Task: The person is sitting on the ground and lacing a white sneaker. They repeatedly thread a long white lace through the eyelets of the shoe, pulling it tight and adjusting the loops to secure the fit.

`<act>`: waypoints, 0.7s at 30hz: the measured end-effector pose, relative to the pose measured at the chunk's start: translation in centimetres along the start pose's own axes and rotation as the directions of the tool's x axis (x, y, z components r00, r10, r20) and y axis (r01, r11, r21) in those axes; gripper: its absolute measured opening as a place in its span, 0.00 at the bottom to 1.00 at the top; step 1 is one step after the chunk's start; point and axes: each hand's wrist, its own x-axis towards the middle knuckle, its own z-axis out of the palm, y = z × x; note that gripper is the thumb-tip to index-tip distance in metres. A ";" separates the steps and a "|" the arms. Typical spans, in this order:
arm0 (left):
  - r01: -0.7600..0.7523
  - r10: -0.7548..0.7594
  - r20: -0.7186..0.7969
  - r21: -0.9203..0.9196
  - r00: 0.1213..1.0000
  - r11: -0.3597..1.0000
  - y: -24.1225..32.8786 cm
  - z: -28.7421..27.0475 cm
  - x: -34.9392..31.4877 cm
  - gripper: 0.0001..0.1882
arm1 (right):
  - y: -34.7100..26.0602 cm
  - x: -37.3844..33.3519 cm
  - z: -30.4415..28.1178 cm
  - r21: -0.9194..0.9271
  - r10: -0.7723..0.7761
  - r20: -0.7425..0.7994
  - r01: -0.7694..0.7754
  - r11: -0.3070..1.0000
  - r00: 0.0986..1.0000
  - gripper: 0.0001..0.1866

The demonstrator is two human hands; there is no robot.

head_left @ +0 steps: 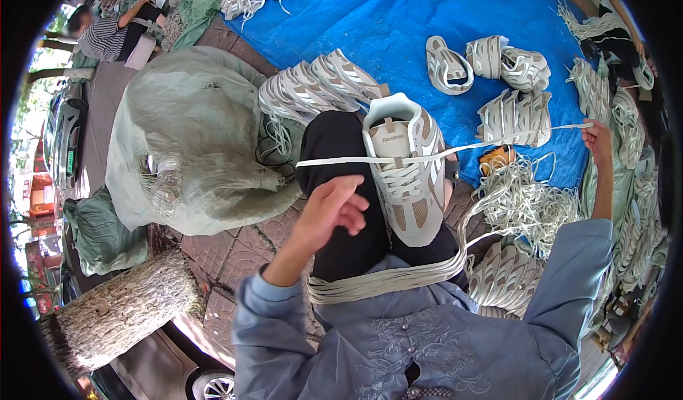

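Observation:
A beige and white sneaker (413, 179) rests toe toward me on my black-trousered legs, its lower eyelets laced. From its tongue area a flat white shoelace (491, 142) stretches right to my right hand (599, 142), whose fingers pinch it near the end. The other end of the lace sticks out to the left over my knee. Just below that end, my left hand (333, 211) hovers beside the shoe with loosely curled, separated fingers and nothing in them. A bundle of white laces (388, 284) lies across my lap.
Nested sneakers (320, 85) and more shoes (516, 115) sit on or beside a blue tarp (341, 26). A tangled lace pile (530, 201) is at right. Left are a bulging grey-green sack (192, 129) and a tree trunk (128, 307). Other people work at far left and far right.

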 end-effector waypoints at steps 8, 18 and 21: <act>-0.312 0.313 -0.054 -0.346 0.948 0.885 1.0 2.0 4.9 0.14 | 2.4 1.9 -13.0 0.518 -0.314 -0.245 0.398 0.757 0.917 0.18; -0.732 0.581 -0.447 -0.372 0.680 0.571 4.7 -13.0 -1.8 0.10 | 3.9 3.9 -16.9 0.368 -0.186 -0.469 0.382 0.848 0.864 0.16; -0.649 0.504 -0.419 -0.591 0.755 0.479 6.4 -25.3 -5.0 0.11 | 4.7 4.4 -15.5 0.356 -0.145 -0.491 0.350 0.866 0.859 0.16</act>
